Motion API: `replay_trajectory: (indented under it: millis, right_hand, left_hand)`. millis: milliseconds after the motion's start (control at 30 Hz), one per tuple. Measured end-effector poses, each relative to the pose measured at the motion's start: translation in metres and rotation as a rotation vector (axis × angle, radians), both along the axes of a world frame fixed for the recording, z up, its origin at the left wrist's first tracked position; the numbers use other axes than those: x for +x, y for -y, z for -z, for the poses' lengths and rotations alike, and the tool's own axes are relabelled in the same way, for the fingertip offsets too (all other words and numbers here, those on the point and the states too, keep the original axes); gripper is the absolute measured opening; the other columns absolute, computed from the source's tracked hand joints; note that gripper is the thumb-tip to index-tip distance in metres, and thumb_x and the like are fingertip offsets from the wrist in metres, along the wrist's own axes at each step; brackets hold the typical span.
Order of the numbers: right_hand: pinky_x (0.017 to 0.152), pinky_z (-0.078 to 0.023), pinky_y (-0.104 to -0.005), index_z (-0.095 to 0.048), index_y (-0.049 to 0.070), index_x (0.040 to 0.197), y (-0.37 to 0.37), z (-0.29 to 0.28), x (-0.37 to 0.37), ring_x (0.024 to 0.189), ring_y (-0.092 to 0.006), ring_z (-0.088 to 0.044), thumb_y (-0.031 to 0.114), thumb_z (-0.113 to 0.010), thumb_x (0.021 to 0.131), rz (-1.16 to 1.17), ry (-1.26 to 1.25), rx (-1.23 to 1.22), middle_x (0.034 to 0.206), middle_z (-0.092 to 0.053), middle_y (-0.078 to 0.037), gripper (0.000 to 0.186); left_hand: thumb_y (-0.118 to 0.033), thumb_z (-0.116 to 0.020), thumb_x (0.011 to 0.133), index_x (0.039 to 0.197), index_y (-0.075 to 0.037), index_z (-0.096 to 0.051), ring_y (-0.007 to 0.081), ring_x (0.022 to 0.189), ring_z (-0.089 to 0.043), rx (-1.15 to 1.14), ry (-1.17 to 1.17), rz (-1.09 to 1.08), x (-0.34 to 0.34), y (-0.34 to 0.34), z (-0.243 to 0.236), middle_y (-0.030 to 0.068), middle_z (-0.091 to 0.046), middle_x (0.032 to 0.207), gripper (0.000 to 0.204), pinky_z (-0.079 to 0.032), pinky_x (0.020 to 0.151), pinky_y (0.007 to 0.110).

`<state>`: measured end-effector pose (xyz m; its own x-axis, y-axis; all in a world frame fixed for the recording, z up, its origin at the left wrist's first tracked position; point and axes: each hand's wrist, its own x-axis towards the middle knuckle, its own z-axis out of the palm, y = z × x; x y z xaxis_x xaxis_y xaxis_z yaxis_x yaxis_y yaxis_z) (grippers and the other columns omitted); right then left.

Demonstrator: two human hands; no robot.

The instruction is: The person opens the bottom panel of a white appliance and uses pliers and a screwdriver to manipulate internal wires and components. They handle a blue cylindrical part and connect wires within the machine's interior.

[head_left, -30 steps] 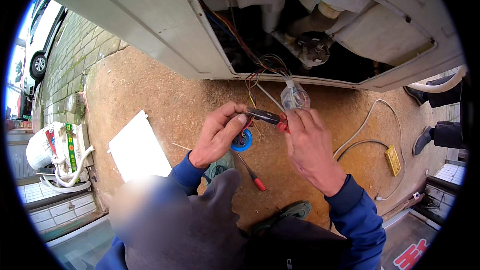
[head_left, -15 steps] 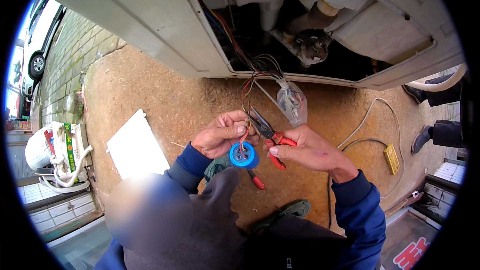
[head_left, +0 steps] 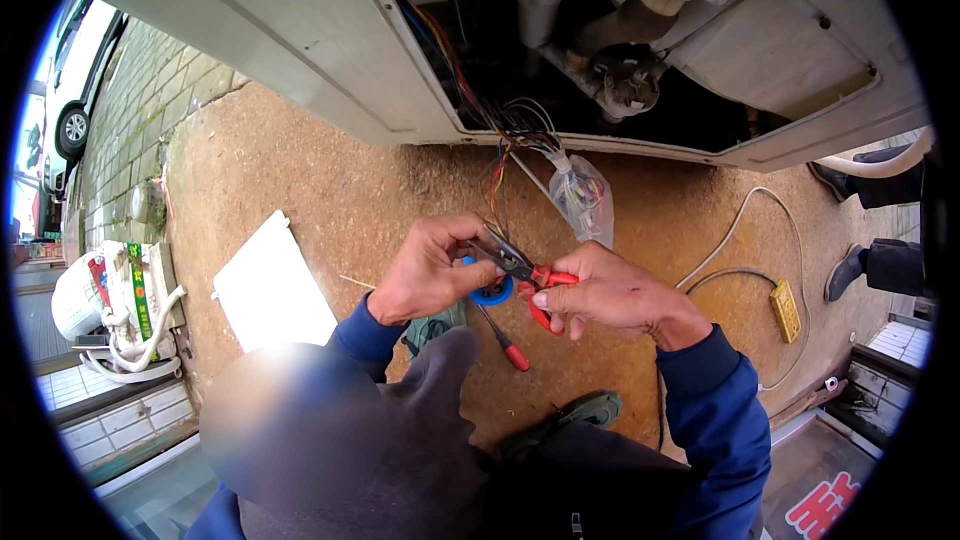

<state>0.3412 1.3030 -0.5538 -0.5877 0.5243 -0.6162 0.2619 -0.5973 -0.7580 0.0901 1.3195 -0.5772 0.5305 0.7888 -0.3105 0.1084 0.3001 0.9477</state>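
My right hand is closed around the red handles of a pair of pliers, whose dark jaws point to the upper left. Those jaws reach the fingertips of my left hand, which pinches thin coloured wires. The wires run down from the open machine; their ends are hidden by my fingers and the pliers. A blue round part, with dark spots on its face, shows below the jaws, partly behind my left thumb. What holds it up is hidden. Below lies a red-handled screwdriver.
A clear plastic bag wraps more wires by the machine's opening. On the ground are a white panel, a yellow power strip and its cable. At left stands a white bucket with hoses. Another person's shoes are at right.
My left hand has risen slightly and turned, its fingers closing nearer the plier jaws. The blue part has moved up and is now more hidden. The pliers have shifted slightly up and left.
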Motion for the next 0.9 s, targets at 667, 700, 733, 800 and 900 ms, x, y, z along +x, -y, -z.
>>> replay_trajectory:
  millis: [667,700,733,800,900]
  right_hand:
    - [0.060,-0.057,-0.0307,-0.065,-0.006,0.081,-0.002,-0.005,0.004,0.064,-0.0182,-0.068,0.021,-0.062,0.095,0.003,0.106,-0.060,0.071,-0.067,-0.014,0.031]
    - [0.060,-0.057,-0.0305,-0.065,-0.006,0.081,-0.002,-0.004,0.006,0.064,-0.0182,-0.068,0.022,-0.062,0.095,0.005,0.107,-0.061,0.070,-0.067,-0.014,0.031]
    - [0.059,-0.057,-0.0304,-0.065,-0.005,0.080,-0.002,-0.004,0.007,0.064,-0.0183,-0.068,0.022,-0.062,0.095,0.007,0.109,-0.063,0.070,-0.067,-0.014,0.031]
    - [0.061,-0.058,-0.0297,-0.066,-0.005,0.085,-0.003,-0.002,0.010,0.066,-0.0173,-0.068,0.022,-0.062,0.096,-0.006,0.129,-0.080,0.073,-0.067,-0.012,0.030]
    - [0.065,-0.059,-0.0286,-0.067,-0.005,0.096,-0.004,0.001,0.014,0.072,-0.0152,-0.069,0.022,-0.062,0.099,-0.024,0.163,-0.106,0.081,-0.067,-0.008,0.028]
  left_hand:
    - [-0.020,-0.054,0.105,0.136,0.007,-0.051,0.0355,0.104,-0.072,-0.676,0.502,0.307,-0.005,-0.064,0.045,0.0254,-0.047,0.147,0.041,-0.067,0.075,0.039]
    - [-0.020,-0.054,0.105,0.134,0.007,-0.053,0.0338,0.103,-0.073,-0.671,0.467,0.329,-0.001,-0.068,0.046,0.0251,-0.051,0.143,0.039,-0.067,0.074,0.038]
    - [-0.020,-0.055,0.105,0.131,0.007,-0.055,0.0320,0.102,-0.073,-0.665,0.432,0.350,0.002,-0.072,0.047,0.0249,-0.056,0.139,0.037,-0.067,0.073,0.037]
    - [-0.018,-0.057,0.105,0.125,0.007,-0.059,0.0288,0.099,-0.074,-0.688,0.367,0.384,0.005,-0.079,0.043,0.0231,-0.064,0.126,0.033,-0.067,0.072,0.036]
    - [-0.016,-0.060,0.103,0.117,0.007,-0.064,0.0255,0.094,-0.075,-0.663,0.320,0.352,0.010,-0.086,0.040,0.0199,-0.071,0.111,0.028,-0.066,0.073,0.034]
